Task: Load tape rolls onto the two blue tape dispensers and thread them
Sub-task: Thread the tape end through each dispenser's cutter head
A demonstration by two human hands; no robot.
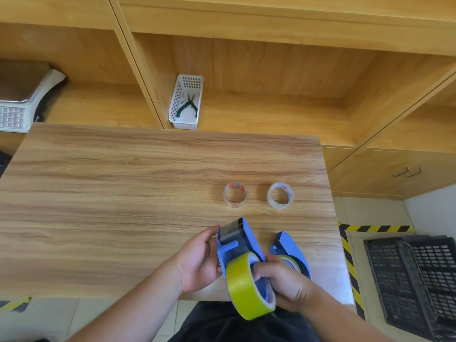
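Tape dispensers, both blue, sit near the table's [123, 193] front right corner: one [237, 245] is held over the front edge, the other [292, 253] rests on the surface just beside it, apparently already carrying a roll. The left hand [199, 262] clamps the held dispenser's side; the right hand [283, 285] grips the yellow-green tape roll [243, 287] at its hub. Seating the roll looks to be the step in hand (threading not yet done). Next, the free end must be drawn forward under the guide to the serrated blade [237, 222]. Two clear rolls [235, 195] [280, 195] lie further back.
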